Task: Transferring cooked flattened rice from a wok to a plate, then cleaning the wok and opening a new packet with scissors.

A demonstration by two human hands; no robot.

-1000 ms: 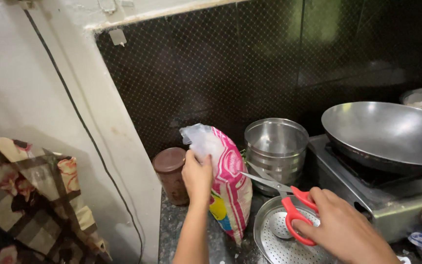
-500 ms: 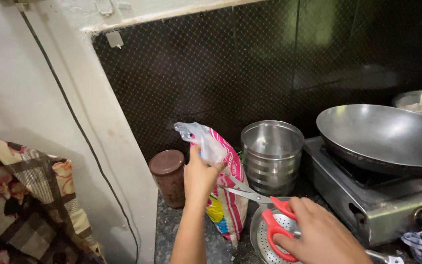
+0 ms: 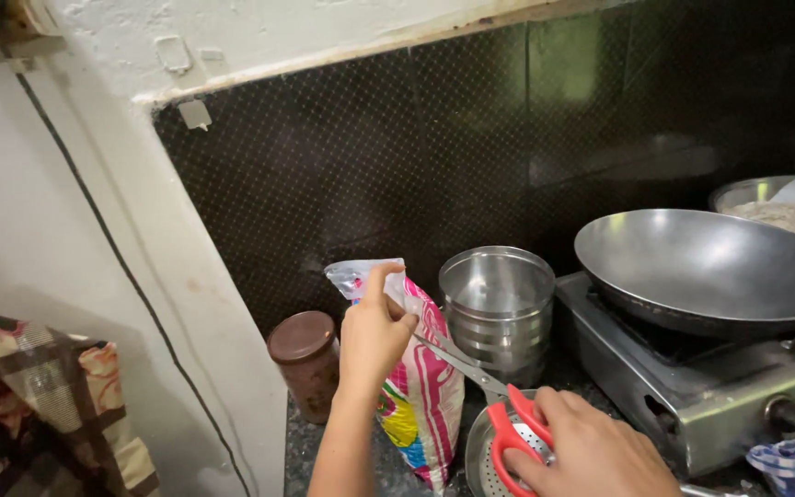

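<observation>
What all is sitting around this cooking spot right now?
packet: one, pink and white, upright on the counter
scissors: one, red handles, blades at the packet
jar: one, brown, left of the packet
steel pots: one stack, silver, behind the scissors
perforated plate: one, steel, under the scissors
wok: one, grey, on the stove
left hand: fingers pinch the packet top
right hand: holds the scissors

— Behind the stove?
— Dark glossy tiled wall, dim reflections.
— To the left?
— White plastered wall, black cable running down; patterned cloth below.
— Underneath?
— Speckled dark worktop.
</observation>
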